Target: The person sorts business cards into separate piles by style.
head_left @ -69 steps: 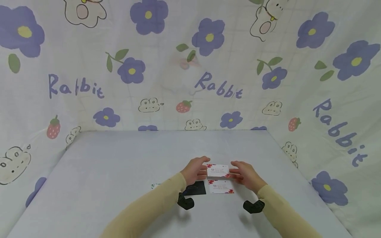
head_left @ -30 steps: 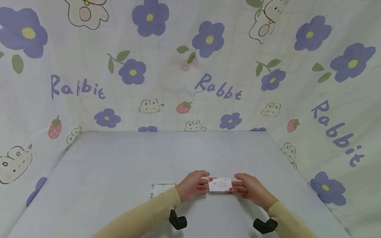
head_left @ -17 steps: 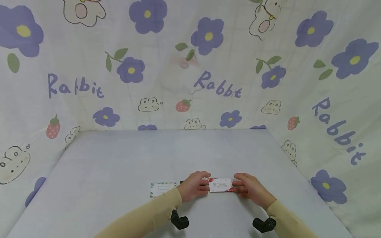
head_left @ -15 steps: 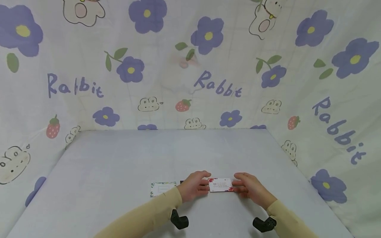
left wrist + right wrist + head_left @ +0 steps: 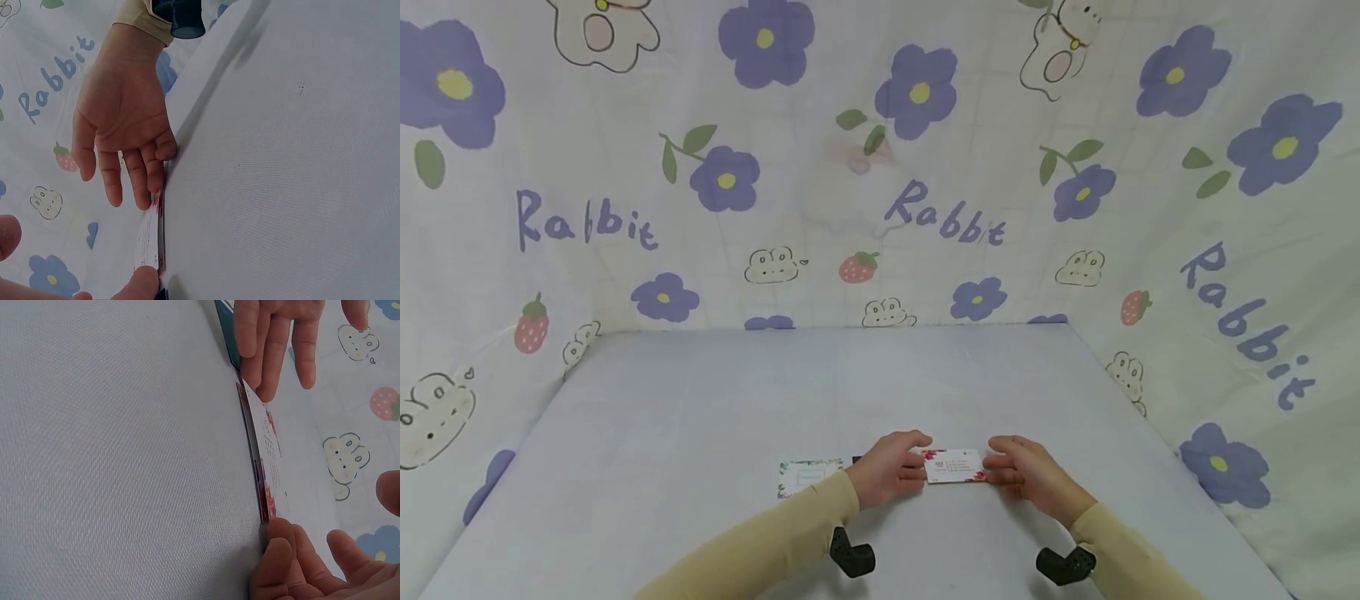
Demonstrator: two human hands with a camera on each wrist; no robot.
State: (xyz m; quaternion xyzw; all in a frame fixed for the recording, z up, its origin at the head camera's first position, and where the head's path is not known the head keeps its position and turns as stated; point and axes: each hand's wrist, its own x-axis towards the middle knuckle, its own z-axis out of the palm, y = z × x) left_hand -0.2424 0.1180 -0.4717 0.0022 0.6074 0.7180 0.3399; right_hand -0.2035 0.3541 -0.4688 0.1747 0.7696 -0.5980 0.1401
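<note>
A white business card [image 5: 953, 467] with red floral corners lies low over the table between my two hands. Under its tilted near edge, the right wrist view shows the edge of another card [image 5: 241, 394]. My left hand [image 5: 889, 472] touches the left short end with extended fingertips, thumb raised. At the opposite end, the fingertips of my right hand [image 5: 1037, 475] meet the card, thumb also lifted away. Beneath the left hand, a dark card [image 5: 226, 331] sticks out, mostly hidden in the head view. Farther left lies a white card with a leafy border [image 5: 808, 477], partly covered by my left sleeve.
The pale table [image 5: 715, 392] stretches behind and to both sides of the cards. A curtain [image 5: 820, 208] printed with flowers, rabbits and strawberries encloses the back and sides. Black wrist cameras [image 5: 852, 554] hang below both forearms.
Both hands have come nearer with the flowered card, which was held behind a matching card and now covers it. In the last half second, hands and card have barely moved.
</note>
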